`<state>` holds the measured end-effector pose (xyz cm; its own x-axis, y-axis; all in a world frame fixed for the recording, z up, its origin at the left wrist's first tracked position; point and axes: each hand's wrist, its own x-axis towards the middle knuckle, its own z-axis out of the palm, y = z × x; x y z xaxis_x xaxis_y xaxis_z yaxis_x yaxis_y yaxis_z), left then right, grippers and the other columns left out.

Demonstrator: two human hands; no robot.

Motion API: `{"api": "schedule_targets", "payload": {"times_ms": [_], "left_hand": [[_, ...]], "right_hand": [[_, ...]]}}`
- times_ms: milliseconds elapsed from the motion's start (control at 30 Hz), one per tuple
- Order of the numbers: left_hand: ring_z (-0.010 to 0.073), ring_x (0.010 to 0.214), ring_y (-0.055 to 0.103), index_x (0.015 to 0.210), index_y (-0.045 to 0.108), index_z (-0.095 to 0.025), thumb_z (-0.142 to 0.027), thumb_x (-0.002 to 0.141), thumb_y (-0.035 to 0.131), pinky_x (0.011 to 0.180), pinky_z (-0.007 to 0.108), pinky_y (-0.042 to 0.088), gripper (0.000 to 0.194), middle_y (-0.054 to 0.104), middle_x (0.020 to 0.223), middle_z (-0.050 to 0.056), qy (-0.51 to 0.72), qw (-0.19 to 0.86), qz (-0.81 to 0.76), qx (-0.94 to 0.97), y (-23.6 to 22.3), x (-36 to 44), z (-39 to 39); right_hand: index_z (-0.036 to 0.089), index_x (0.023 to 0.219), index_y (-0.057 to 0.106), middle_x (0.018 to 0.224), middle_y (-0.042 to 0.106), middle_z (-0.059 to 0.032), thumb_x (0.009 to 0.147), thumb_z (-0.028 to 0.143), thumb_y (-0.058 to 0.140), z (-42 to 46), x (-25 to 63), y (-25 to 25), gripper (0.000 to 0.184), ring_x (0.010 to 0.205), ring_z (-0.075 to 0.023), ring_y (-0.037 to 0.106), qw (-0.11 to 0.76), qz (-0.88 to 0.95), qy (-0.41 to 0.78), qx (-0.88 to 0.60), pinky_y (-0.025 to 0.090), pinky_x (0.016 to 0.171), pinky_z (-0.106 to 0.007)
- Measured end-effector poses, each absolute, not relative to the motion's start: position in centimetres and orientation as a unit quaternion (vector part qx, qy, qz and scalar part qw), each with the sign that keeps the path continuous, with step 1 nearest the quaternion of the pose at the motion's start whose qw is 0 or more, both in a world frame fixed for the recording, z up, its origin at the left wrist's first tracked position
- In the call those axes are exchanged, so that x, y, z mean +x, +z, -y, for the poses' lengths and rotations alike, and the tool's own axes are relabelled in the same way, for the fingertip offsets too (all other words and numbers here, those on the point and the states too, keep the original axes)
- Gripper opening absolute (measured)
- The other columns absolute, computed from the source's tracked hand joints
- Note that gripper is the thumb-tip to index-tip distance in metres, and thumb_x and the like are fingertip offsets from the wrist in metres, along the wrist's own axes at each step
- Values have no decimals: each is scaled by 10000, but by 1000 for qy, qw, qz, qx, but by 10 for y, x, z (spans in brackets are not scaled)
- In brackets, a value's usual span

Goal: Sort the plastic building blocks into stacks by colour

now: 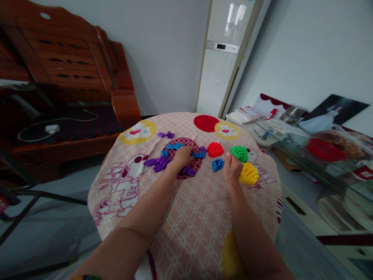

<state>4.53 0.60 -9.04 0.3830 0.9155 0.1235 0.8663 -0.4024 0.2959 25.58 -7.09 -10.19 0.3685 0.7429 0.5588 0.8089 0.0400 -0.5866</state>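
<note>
My left hand reaches over the middle of the round table, fingers bent down and pinched together beside several small blue plastic pegs. Purple pegs lie loose on its left and beneath its wrist. More blue pegs rest just beyond it. To the right, my right hand is closed, thumb uppermost; what its fingers hold is hidden. Left of it stands a small bunch of blue pegs. Around it are tight bunches of red pegs, green pegs and yellow pegs.
A patterned cloth covers the table. A few purple pegs lie near its far side. On the right is a glass-topped cabinet with papers, a photo and a red bowl. A wooden bench stands at the left.
</note>
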Motion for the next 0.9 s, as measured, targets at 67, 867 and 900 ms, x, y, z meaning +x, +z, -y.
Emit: {"api": "schedule_targets", "payload": {"times_ms": [67, 867, 900], "left_hand": [[259, 978, 637, 1067, 653, -123, -186, 792, 656, 873, 328, 474, 282, 694, 1000, 124, 132, 97, -537, 828, -88, 45, -5], [245, 1005, 642, 1224, 574, -136, -308, 657, 825, 878, 357, 511, 644, 644, 1174, 133, 268, 242, -401, 842, -85, 106, 34], [263, 1061, 627, 1239, 558, -139, -296, 661, 821, 911, 370, 501, 654, 630, 1206, 142, 260, 231, -407, 845, -89, 109, 36]], "right_hand": [[159, 772, 636, 763, 697, -128, 961, 384, 304, 71, 256, -102, 443, 708, -193, 593, 457, 561, -38, -689, 414, 712, -302], [140, 837, 735, 674, 689, -60, 788, 400, 543, 77, 278, -82, 327, 602, -177, 596, 534, 515, 12, -671, 471, 615, -283], [145, 822, 736, 656, 683, -58, 787, 392, 542, 79, 281, -80, 317, 598, -176, 589, 516, 522, -5, -679, 462, 619, -283]]}}
